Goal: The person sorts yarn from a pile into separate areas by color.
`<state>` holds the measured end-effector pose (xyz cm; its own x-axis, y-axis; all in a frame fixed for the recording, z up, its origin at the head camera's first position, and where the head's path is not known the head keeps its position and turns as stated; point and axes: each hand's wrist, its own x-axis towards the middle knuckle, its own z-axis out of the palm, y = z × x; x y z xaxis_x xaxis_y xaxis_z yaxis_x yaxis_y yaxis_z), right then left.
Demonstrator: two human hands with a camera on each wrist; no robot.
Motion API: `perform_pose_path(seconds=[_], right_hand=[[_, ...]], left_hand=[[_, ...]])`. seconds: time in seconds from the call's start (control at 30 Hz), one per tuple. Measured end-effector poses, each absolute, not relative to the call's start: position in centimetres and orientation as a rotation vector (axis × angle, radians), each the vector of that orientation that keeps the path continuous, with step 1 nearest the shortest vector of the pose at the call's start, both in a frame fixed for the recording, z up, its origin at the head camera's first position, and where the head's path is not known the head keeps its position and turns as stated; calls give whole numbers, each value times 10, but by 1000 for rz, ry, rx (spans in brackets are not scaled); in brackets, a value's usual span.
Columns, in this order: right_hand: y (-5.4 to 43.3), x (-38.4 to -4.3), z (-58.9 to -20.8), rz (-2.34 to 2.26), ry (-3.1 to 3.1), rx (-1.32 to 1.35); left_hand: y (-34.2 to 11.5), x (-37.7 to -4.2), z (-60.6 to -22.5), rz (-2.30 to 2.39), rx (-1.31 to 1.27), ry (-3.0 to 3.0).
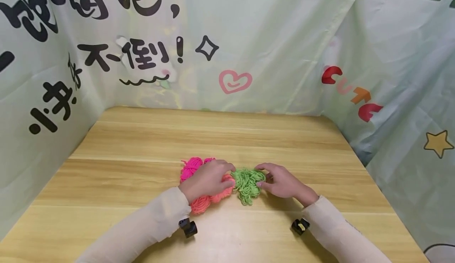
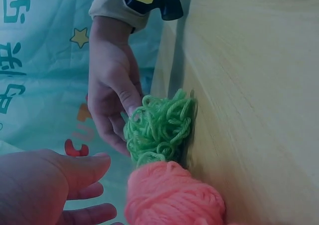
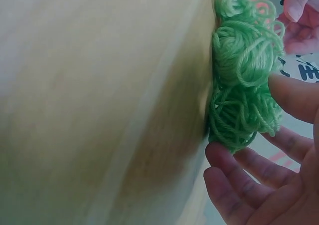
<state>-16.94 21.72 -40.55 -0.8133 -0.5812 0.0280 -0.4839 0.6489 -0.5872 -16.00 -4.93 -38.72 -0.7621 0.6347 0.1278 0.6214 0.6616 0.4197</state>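
A loose clump of green yarn (image 1: pixel 246 184) lies on the table, its strands tangled in loops. Beside it on the left are coral yarn (image 1: pixel 204 203) and hot pink yarn (image 1: pixel 191 167). My left hand (image 1: pixel 209 179) is over the coral and pink yarn, hiding part of both. In the left wrist view its thumb and fingers are apart, with no yarn between them. My right hand (image 1: pixel 282 181) is at the green yarn's right edge. In the right wrist view its thumb and spread fingers stand on either side of the clump's near end, fingertips right at the strands.
The wooden table (image 1: pixel 227 136) is bordered by printed cloth (image 1: pixel 277 49) at the back and both sides. Small black devices (image 1: pixel 300 226) sit at both wrists. Long light sleeves (image 1: pixel 156 219) cover the forearms.
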Motion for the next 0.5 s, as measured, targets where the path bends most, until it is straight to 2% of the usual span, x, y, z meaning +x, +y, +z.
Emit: perform_pose_path(seconds=[0.5], right_hand=[[214,-177,-404,-827,2656,-924]], left_hand=[[-31,-164,-394,594,1121,2780]])
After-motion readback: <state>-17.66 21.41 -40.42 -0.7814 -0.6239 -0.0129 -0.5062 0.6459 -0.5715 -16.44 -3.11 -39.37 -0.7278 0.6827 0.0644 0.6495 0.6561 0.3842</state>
